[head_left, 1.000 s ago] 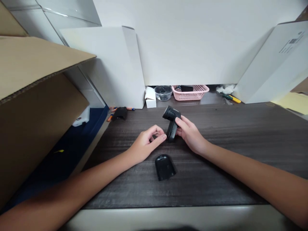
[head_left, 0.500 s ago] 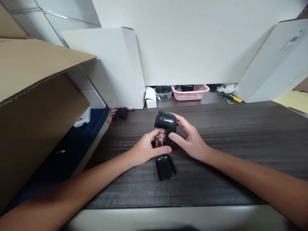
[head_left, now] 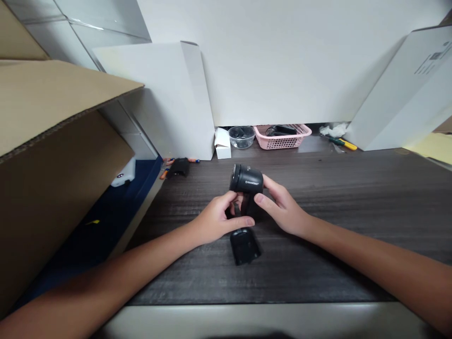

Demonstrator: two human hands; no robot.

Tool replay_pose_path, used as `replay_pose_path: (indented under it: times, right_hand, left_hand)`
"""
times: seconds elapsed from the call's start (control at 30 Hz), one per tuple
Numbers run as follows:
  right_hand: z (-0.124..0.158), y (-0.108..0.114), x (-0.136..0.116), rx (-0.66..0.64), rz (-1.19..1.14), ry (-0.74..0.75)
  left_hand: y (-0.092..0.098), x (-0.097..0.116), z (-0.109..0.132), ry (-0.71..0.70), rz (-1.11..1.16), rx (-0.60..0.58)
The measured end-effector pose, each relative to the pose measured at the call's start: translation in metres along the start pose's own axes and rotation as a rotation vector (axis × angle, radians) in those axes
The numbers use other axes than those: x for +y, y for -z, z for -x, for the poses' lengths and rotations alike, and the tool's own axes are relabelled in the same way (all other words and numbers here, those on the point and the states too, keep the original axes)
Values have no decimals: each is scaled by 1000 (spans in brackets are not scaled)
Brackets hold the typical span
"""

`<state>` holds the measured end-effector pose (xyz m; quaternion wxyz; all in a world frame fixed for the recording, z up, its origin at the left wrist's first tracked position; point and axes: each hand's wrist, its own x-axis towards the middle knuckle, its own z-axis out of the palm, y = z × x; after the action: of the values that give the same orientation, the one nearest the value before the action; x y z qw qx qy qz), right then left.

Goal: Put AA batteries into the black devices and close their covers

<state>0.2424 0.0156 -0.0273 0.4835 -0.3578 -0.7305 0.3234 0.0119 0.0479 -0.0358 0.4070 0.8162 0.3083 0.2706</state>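
A black fabric shaver (head_left: 250,181), pistol-shaped with a ribbed ring round its head and small white lettering on the side, is held above the table with the head facing left. My right hand (head_left: 285,207) grips it from the right, thumb on the near side where body and handle meet. From the left, my left hand (head_left: 217,217) has its fingers curled at the handle, with the thumb stretched across in front of the handle's lower end. Just below the thumb lies a loose black U-shaped cover (head_left: 245,248) on the dark wood-grain table (head_left: 318,278).
Along the back stand a small white box (head_left: 222,143), a clear bowl (head_left: 242,137), a pink basket (head_left: 282,141) with black items and a yellow-handled tool (head_left: 348,144). Back left lies a black curved piece (head_left: 179,167) beside orange items. A large cardboard box (head_left: 67,94) flanks the left.
The fabric shaver has shifted slightly right and turned a little in my hands. Both hands stay around it. The loose cover lies as before; the view has shifted slightly.
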Motion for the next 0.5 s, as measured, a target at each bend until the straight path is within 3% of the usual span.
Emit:
replay_pose_path:
  times: [0.13,0.33,0.5]
  right_hand:
    - [-2,4,-3,-15,171,143]
    - [-3,9,2,-66,439,447]
    - [0,8,10,-15,611,674]
  left_hand:
    - [-1,-2,0,-57,-59,63]
    - [4,-8,-7,-330,-101,122]
    - [7,-16,-8,-287,3,139]
